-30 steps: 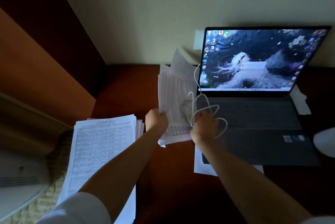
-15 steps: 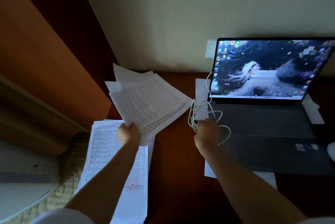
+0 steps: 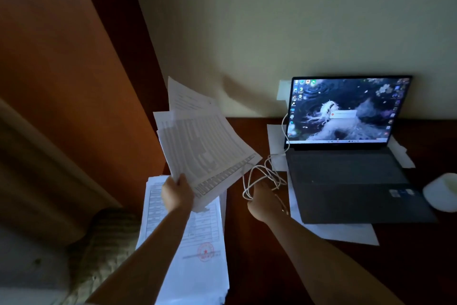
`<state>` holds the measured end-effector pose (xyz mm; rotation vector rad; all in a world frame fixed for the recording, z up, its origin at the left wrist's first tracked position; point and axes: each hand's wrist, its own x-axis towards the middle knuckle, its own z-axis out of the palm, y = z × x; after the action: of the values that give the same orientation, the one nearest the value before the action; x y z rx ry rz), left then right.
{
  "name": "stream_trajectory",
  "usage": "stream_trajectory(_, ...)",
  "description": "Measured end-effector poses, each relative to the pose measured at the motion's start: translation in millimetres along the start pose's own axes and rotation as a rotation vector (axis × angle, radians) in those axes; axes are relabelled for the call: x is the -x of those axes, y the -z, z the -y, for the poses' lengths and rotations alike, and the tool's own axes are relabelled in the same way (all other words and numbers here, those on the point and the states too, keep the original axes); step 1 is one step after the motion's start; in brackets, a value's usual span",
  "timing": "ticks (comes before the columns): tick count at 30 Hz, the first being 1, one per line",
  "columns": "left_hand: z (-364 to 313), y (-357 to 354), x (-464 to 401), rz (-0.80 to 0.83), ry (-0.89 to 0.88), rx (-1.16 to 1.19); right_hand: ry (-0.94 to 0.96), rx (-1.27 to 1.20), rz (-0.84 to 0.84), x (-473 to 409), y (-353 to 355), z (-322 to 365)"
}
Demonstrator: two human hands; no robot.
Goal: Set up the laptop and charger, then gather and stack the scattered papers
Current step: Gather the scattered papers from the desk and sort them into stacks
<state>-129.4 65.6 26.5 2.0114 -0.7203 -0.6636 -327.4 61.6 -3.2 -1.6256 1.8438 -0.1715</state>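
Left hand (image 3: 177, 193) raised above the near-left part of the surface (image 3: 249, 243), arm stretched forward from the lower left, fingers and thumb clamped on the bottom corner of a fanned sheaf of papers (image 3: 202, 149) — sheets tilted up and away, splayed toward the wall (image 3: 247, 20), lower right corner reaching close to the cable loops. Right hand (image 3: 265, 202) lower and to the right, arm coming in from the lower right, knuckles up, fingers curled among the loops of a white charger cable (image 3: 262, 176); grasping the cable as far as can be seen, fingertips hidden. Cable running from those loops up the left edge of the open laptop (image 3: 346, 156), screen lit with a desktop picture, keyboard dark. Directly beneath the left hand, a stack of printed forms (image 3: 197, 255) flat on the surface, top sheet bearing a red round stamp near its lower part. More loose sheets (image 3: 346, 231) lying under the laptop, edges poking out at its left, its front and its right. Just right of the laptop, a pale rounded object (image 3: 442, 192) — too dim to identify. At far left, an orange-brown wooden panel (image 3: 61, 82), below it a patch of textured woven fabric (image 3: 108, 243). Dim light throughout.
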Motion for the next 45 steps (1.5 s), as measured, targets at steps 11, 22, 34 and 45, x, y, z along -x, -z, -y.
stream_trajectory(11, 5.1, 52.3, 12.3, -0.017, -0.051, 0.265, -0.161, -0.826, -0.122, 52.6, -19.3, 69.5)
stream_trajectory(22, 46.3, 96.1, 34.6, 0.491, 0.115, 0.099, -0.318, -1.535, -0.295, 59.9, 22.9, 23.5)
stream_trajectory(34, 65.9, 118.1, 42.2, 0.667, 0.465, 0.58, -0.351, -0.907, -0.092, 87.1, -16.6, 0.2)
stream_trajectory(45, 94.0, 85.2, 58.0, 0.318, 0.475, 0.366, -0.309, -0.66, 0.414, 112.1, -50.7, 43.8)
